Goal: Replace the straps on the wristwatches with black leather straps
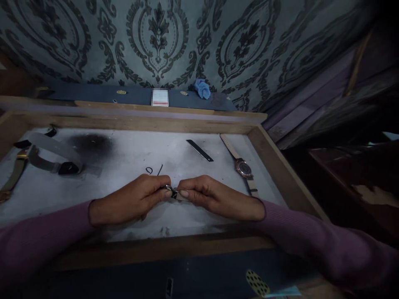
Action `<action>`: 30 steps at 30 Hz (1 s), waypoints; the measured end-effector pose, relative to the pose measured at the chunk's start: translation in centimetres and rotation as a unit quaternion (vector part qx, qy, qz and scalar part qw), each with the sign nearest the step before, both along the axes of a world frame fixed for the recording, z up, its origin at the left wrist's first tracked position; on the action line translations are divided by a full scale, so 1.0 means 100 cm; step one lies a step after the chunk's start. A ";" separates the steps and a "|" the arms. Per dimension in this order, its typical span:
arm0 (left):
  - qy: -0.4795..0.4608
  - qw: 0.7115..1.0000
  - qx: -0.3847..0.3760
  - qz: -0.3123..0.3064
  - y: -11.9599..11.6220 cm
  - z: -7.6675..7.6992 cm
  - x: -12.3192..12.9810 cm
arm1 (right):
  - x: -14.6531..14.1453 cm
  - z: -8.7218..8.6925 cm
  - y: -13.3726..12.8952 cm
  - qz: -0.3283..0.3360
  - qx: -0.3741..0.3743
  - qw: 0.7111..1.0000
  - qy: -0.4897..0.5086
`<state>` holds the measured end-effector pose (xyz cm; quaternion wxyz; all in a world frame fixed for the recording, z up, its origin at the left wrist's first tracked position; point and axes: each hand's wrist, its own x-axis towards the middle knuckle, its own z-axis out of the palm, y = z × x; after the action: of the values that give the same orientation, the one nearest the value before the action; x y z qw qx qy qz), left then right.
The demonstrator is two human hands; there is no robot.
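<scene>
While the left hand [129,201] and right hand [218,197] pinch a small metal piece [174,193] in front of the black blade [199,150], uneven pulling could loosen either narrow grip and drop it.

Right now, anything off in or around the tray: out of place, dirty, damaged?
Yes. Dark smudge on the tray's white floor, back left; stain or scorch, can't tell. Bare blade lies loose beyond the right hand, no handle on it. Blue cloth sits crumpled behind the tray.
</scene>
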<state>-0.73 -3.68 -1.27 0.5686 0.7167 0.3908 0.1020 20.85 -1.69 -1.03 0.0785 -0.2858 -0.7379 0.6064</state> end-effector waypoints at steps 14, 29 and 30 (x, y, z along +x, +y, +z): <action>-0.005 0.999 -0.041 0.014 0.001 0.005 0.000 | -0.004 0.001 0.000 0.006 0.051 0.998 -0.021; -0.097 0.986 -0.102 0.084 -0.003 -0.007 0.001 | -0.006 -0.001 -0.006 -0.065 0.098 0.993 0.000; -0.096 0.987 -0.099 0.084 -0.003 -0.007 0.001 | -0.006 -0.002 -0.007 -0.067 0.098 0.993 0.000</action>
<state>-0.63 -4.01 -1.95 0.6608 0.6084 0.4016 0.1786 20.24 -2.35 -1.19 0.1461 -0.3254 -0.7732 0.5244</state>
